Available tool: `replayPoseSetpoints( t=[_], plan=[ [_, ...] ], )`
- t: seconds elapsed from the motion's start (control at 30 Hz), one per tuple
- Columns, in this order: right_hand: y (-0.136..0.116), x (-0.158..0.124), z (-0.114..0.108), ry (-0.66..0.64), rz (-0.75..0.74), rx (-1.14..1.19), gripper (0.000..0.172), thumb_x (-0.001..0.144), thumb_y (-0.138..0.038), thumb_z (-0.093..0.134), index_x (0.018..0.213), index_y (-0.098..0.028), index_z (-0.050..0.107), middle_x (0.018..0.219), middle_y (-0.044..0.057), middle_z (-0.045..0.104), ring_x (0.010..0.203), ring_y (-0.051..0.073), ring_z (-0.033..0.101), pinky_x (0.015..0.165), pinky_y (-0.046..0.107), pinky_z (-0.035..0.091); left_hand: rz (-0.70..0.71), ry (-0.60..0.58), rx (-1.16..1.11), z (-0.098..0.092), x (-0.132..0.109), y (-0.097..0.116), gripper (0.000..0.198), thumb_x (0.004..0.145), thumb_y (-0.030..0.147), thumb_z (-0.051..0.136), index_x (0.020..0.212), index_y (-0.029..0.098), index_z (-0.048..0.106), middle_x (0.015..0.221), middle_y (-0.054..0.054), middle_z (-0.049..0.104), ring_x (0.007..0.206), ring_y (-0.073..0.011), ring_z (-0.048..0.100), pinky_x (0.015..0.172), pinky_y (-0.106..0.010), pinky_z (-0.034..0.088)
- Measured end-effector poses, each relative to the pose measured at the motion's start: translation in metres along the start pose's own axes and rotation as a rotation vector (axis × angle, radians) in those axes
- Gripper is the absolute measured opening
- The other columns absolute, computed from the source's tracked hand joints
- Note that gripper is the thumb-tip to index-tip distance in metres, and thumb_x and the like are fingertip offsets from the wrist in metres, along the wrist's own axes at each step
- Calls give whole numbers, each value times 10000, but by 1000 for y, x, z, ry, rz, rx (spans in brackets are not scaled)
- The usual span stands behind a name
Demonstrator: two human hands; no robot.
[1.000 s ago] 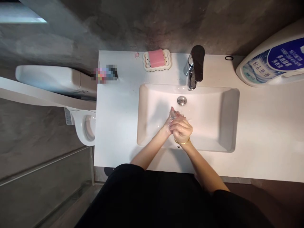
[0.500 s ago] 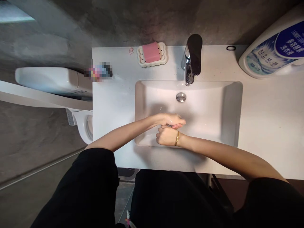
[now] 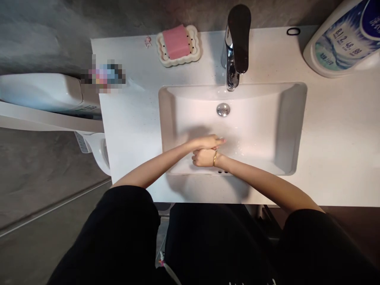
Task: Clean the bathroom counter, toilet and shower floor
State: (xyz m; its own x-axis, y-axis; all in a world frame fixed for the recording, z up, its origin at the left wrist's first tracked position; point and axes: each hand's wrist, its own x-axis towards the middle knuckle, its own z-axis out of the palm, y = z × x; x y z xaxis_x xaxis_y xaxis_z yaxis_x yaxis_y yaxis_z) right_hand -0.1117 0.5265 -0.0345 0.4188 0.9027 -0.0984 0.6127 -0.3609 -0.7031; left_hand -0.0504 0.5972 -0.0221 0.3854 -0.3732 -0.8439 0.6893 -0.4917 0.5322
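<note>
Change since half a second back: both hands sit a little lower and closer to the near wall of the basin, and the view has tipped so the tap stands nearer the top edge.
Left hand (image 3: 208, 141): laid flat, fingers together and extended, pressed over the right hand; it holds nothing else.
Right hand (image 3: 204, 157): curled into a loose fist under the left palm, a gold bangle (image 3: 214, 158) at the wrist.
Basin (image 3: 285, 130): white, glossy, wet; hands hover over its near half, short of the drain (image 3: 223, 109).
Handling: wet skin looks slippery, so palm-to-knuckle contact likely slides; firm wrap needed.
Soap bar (image 3: 176, 41): pink, in its dish (image 3: 194, 55), well apart, likely slick.
</note>
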Motion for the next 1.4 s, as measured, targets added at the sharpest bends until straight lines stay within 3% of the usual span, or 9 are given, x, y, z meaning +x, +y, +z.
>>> replayPoseSetpoints(
  t=[0.1, 0.2, 0.27, 0.4, 0.53, 0.7, 0.87, 1.2, 1.4],
  plan=[
    [1, -24, -14, 449, 199, 171, 236, 966, -260, 448, 877, -243, 666, 940, 60, 668, 955, 193, 578, 899, 380, 445, 45, -134, -177, -26, -19, 14, 352, 780, 509, 700, 635, 191, 665, 599, -42, 622, 617, -189, 611, 704, -321, 493],
    [-8, -48, -29, 1026, 679, 358, 337, 988, -436, 345, 1076, -257, 617, 1112, 87, 605, 1095, 229, 523, 991, 419, 390, 249, 19, -239, -35, -45, 13, 337, 826, 515, 662, 800, 182, 706, 761, -68, 681, 812, -213, 664, 821, -339, 506],
    [-20, -58, -33, 1129, 837, 558, 405, 946, -546, 400, 1143, -238, 573, 1099, 82, 585, 1050, 222, 530, 961, 390, 414, 405, 213, -112, -30, -64, 4, 313, 856, 479, 640, 886, 177, 715, 881, -84, 701, 928, -225, 653, 891, -344, 486],
    [-54, -68, -31, 895, 801, 945, 411, 811, -613, 605, 890, -210, 600, 747, -17, 538, 702, 140, 512, 680, 264, 445, 628, 468, 198, -16, -104, -16, 301, 930, 377, 554, 1138, 203, 684, 1121, -92, 673, 1080, -215, 594, 967, -337, 451],
    [-100, -63, -23, 820, 924, 750, 379, 872, -554, 559, 858, -181, 626, 592, -51, 447, 522, 101, 418, 524, 227, 367, 599, 549, 422, -13, -154, -41, 332, 959, 333, 513, 1233, 199, 644, 1088, -88, 676, 1042, -204, 610, 948, -355, 481],
    [-156, -11, 19, 542, 784, 139, 361, 964, -272, 432, 1289, -261, 590, 1174, 106, 661, 1066, 240, 607, 936, 420, 454, 336, 833, 844, -13, -201, -113, 528, 932, 359, 536, 1435, 209, 483, 1450, -180, 496, 1342, -345, 449, 1085, -574, 351],
    [-167, 14, 85, 408, 557, -63, 484, 963, -143, 336, 1424, -146, 484, 1474, 128, 497, 1392, 233, 391, 1172, 493, 229, 249, 670, 1141, 16, -186, -188, 563, 926, 175, 342, 1467, 35, 408, 1534, -233, 359, 1472, -359, 250, 1166, -649, 125],
    [-115, -151, 81, 557, 862, -234, 487, 919, -187, 400, 1387, -116, 515, 1301, 178, 609, 1339, 309, 446, 1140, 589, 283, 551, 489, 1161, 140, -107, -107, 541, 984, 338, 339, 1429, 62, 471, 1405, -189, 544, 1343, -279, 466, 1215, -543, 157],
    [-139, -95, 105, 444, 602, -171, 561, 923, -120, 319, 1478, -70, 386, 1449, 201, 500, 1438, 297, 327, 1144, 598, 278, 408, 559, 1117, 103, -147, -171, 566, 974, 260, 313, 1521, 115, 339, 1565, -141, 350, 1478, -243, 270, 1207, -521, 187]
  ],
)
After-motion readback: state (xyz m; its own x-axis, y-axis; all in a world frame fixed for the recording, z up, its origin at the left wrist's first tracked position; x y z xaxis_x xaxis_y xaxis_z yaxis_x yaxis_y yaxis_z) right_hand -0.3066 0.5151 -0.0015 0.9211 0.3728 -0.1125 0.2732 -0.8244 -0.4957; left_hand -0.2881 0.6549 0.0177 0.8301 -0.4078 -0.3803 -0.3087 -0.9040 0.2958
